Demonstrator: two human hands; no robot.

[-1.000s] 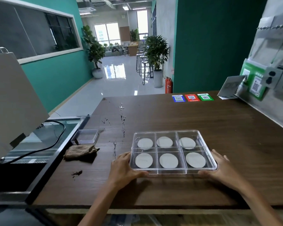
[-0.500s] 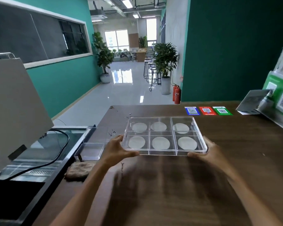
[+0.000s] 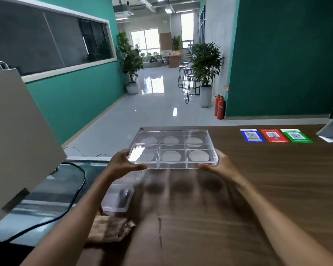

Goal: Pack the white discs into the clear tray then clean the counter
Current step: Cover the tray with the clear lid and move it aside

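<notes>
Gripping the near corners of the clear tray (image 3: pixel 173 148), both hands hold it in the air above the wooden counter (image 3: pixel 277 189). The left hand (image 3: pixel 121 163) has its thumb laid along the front edge at the near left corner, with the other fingers tucked out of sight under the tray. The right hand (image 3: pixel 217 165) mirrors it at the near right corner, thumb on the front edge and fingers curled up the right side wall. The tray is split into six compartments, two rows of three, and a white disc (image 3: pixel 171 156) lies flat in each one; the lid or top surface glares, so the far row looks faint. Blurred dark shadows of the discs fall on the wood just below. Under the left forearm, at the counter's left edge, sits a small clear box (image 3: pixel 117 198), and nearer still a crumpled brown cloth (image 3: pixel 108 229). A thin streak of spilled liquid (image 3: pixel 159 227) runs along the wood beside the cloth. Far to the right, three coloured stickers (image 3: pixel 273 135), blue, red and green, lie flat on the counter.
</notes>
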